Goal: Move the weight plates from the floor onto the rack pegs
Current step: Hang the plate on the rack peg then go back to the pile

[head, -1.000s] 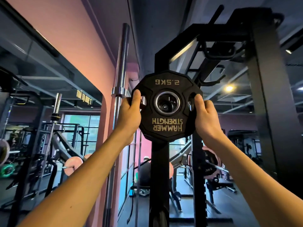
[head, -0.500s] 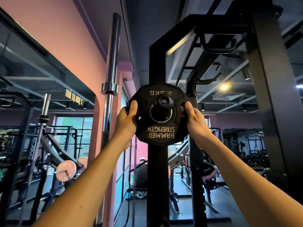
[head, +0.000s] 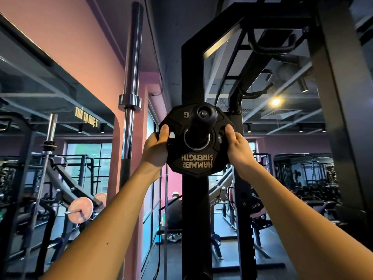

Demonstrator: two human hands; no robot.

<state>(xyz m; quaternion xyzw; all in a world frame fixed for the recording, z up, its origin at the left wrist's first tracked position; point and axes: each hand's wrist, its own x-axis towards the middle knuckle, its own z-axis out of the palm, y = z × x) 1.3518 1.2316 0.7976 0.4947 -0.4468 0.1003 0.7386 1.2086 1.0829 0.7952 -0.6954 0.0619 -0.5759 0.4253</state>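
Black weight plate [head: 196,156] sits w/ its centre hole around the rack peg [head: 202,118], which pokes out toward the camera; printed lettering reads upside down (HAMMER STRENGTH). Left hand [head: 155,150] grips the plate's left edge, thumb on the front face, fingers curled behind. Right hand [head: 238,150] grips the right edge the same way. Plate is against the black rack upright [head: 194,209]. Chrome barbell [head: 132,77] stands vertical just left.

Black weight plate [head: 196,156] with gold upside-down lettering, black peg [head: 203,116], chrome barbell [head: 132,77], pink wall [head: 80,47].
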